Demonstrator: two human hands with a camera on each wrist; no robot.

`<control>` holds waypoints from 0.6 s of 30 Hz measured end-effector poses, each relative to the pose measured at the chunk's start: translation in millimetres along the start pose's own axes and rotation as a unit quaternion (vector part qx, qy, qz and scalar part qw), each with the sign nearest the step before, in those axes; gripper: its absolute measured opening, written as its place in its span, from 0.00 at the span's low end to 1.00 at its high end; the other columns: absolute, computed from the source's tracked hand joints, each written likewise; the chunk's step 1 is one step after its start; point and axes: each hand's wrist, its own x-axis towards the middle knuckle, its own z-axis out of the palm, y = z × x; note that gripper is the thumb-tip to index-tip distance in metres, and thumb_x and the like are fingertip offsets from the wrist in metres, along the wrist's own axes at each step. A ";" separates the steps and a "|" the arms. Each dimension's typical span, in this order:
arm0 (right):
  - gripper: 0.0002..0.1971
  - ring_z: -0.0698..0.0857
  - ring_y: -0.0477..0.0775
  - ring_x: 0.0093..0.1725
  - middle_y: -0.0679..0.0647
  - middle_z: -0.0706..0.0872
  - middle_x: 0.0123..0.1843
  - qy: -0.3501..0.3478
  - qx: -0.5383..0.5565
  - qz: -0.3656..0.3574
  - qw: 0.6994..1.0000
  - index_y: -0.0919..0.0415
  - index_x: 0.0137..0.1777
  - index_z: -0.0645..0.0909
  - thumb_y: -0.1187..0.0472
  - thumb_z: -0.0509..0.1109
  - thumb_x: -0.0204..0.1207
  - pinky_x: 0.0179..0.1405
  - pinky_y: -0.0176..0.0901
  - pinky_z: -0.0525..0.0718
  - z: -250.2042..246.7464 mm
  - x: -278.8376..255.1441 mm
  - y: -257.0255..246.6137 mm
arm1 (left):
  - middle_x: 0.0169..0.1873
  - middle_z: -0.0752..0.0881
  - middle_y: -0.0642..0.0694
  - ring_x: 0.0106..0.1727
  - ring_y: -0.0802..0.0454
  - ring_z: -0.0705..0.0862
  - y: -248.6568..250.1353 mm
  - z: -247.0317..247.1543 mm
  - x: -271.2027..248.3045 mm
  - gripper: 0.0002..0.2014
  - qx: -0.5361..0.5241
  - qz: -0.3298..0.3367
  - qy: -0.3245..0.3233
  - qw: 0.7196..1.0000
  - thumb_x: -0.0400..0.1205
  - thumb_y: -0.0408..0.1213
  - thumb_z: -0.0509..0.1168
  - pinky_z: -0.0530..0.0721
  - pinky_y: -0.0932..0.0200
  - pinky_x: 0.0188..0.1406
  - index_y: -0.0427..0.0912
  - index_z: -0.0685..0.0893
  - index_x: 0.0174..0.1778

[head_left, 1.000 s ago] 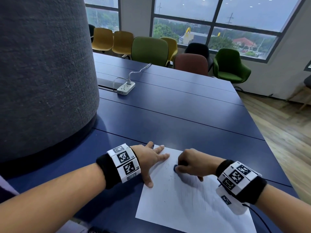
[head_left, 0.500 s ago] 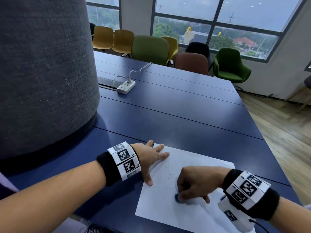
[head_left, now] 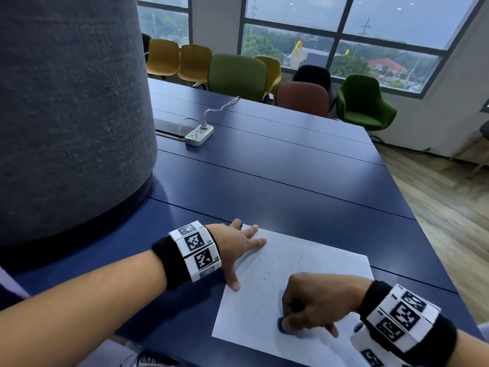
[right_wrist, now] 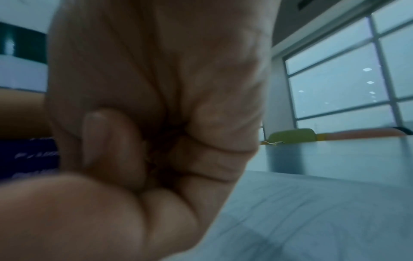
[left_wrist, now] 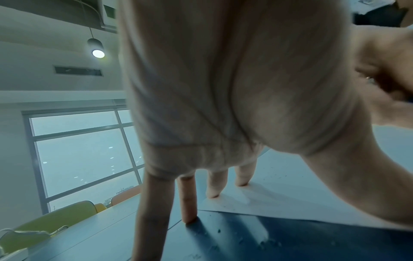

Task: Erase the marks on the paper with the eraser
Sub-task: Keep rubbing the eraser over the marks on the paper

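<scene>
A white sheet of paper [head_left: 304, 263] lies on the dark blue table [head_left: 264, 181] in front of me, dotted with small dark eraser crumbs. My left hand [head_left: 238, 245] lies flat with spread fingers on the paper's left edge and far corner, holding it down. My right hand [head_left: 309, 305] is curled into a fist over the near part of the sheet and pinches a small blue eraser [head_left: 280, 325], pressed against the paper. In the left wrist view straight fingers [left_wrist: 214, 183] stand on the paper [left_wrist: 290, 194]. The right wrist view shows only curled fingers [right_wrist: 125, 150]; the eraser is hidden there.
A wide grey felt-covered column [head_left: 66, 115] rises from the table at the left. A white power strip [head_left: 198, 133] with its cable lies further back. Coloured chairs [head_left: 238, 75] line the far edge under the windows. The table's right edge drops to a wooden floor [head_left: 449, 207].
My right hand has slid the eraser from the upper middle of the paper down toward its near edge. The left hand has stayed in place on the sheet.
</scene>
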 end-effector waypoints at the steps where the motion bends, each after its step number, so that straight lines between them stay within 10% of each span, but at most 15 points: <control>1: 0.14 0.81 0.51 0.19 0.48 0.77 0.23 -0.001 0.004 0.003 1.000 0.57 0.34 0.81 0.51 0.68 0.79 0.18 0.31 0.71 -1.2 0.3 -1.0 | 0.86 0.37 0.52 0.85 0.37 0.43 -0.1 -0.3 0.2 0.59 -0.001 0.000 -0.002 1.000 0.71 0.56 0.77 0.68 0.34 0.74 0.58 0.39 0.86; 14: 0.16 0.80 0.52 0.19 0.51 0.77 0.25 0.065 0.031 0.064 0.995 0.59 0.34 0.80 0.51 0.66 0.80 0.24 0.40 0.81 -29.0 12.2 16.8 | 0.86 0.38 0.52 0.84 0.39 0.45 -0.3 -0.6 -0.1 0.59 0.003 -0.001 0.001 1.000 0.71 0.57 0.77 0.71 0.37 0.73 0.58 0.39 0.86; 18: 0.15 0.79 0.48 0.17 0.49 0.77 0.23 -0.022 0.020 0.048 0.998 0.58 0.33 0.79 0.52 0.69 0.79 0.27 0.38 0.80 -25.6 12.9 8.9 | 0.86 0.38 0.52 0.84 0.39 0.46 0.8 -1.6 -1.7 0.59 0.005 -0.001 0.000 1.000 0.72 0.57 0.76 0.71 0.37 0.73 0.58 0.39 0.86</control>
